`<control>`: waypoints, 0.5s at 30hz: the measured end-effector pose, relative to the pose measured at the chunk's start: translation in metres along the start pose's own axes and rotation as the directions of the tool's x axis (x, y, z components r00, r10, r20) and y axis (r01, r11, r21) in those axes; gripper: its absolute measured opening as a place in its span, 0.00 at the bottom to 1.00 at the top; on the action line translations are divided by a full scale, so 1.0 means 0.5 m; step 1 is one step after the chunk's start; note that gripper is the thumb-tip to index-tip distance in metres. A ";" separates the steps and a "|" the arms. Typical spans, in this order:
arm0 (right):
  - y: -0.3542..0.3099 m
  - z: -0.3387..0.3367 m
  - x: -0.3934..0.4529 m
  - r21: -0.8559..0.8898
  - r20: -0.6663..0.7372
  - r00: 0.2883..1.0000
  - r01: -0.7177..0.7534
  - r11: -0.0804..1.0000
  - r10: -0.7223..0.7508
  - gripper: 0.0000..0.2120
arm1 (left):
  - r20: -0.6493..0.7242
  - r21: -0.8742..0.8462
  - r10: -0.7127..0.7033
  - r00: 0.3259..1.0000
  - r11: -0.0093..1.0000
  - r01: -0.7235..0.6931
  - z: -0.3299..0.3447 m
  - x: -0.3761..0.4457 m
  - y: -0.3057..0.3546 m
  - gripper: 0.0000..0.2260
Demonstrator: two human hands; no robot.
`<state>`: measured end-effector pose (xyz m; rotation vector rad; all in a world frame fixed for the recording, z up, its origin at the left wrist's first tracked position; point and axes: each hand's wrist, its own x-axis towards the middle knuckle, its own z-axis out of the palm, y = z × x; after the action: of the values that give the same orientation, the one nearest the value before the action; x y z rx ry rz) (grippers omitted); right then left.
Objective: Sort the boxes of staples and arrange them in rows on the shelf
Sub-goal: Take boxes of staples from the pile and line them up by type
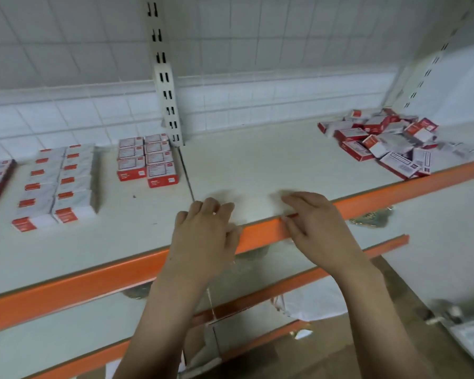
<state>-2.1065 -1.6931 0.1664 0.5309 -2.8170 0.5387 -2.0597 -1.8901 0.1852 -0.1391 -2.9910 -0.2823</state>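
The print on the boxes is too blurred to read. On the white shelf with an orange front lip [93,285], the two long rows of white-and-red staple boxes [56,187] lie far left, then the two short rows of red-fronted boxes [147,160]. The left hand [205,236] rests curled over the lip, holding nothing; the right hand [316,225] lies loose-fingered beside it. The loose heap of red-and-white boxes [389,140] sits far right, well apart from both hands.

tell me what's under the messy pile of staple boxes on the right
The loose pile of staple boxes lies directly on the white shelf board, near its orange front edge. The boxes overlap, so any buried in the pile's middle cannot be seen.
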 end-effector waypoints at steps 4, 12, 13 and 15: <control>0.040 0.003 -0.002 0.052 0.012 1.000 -0.003 0.999 0.002 0.22 | 0.021 -0.012 -0.039 0.999 0.999 0.039 0.015 0.006 0.028 0.22; 0.053 0.009 0.059 0.081 -0.050 0.999 0.005 0.997 -0.001 0.21 | -0.012 -0.021 -0.040 0.999 0.999 0.040 0.012 0.080 0.012 0.20; 0.056 0.010 0.068 0.072 -0.043 0.999 -0.002 0.997 0.005 0.21 | -0.012 -0.023 -0.035 0.999 0.999 0.034 0.013 0.095 0.007 0.20; 0.065 0.008 0.083 0.058 -0.031 0.999 -0.020 0.998 0.022 0.21 | -0.008 -0.025 -0.020 1.000 0.999 0.020 0.015 0.126 0.005 0.21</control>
<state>-2.1574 -1.6792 0.1644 0.4999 -2.7872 0.6286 -2.1226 -1.8814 0.1872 -0.1101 -2.9826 -0.3218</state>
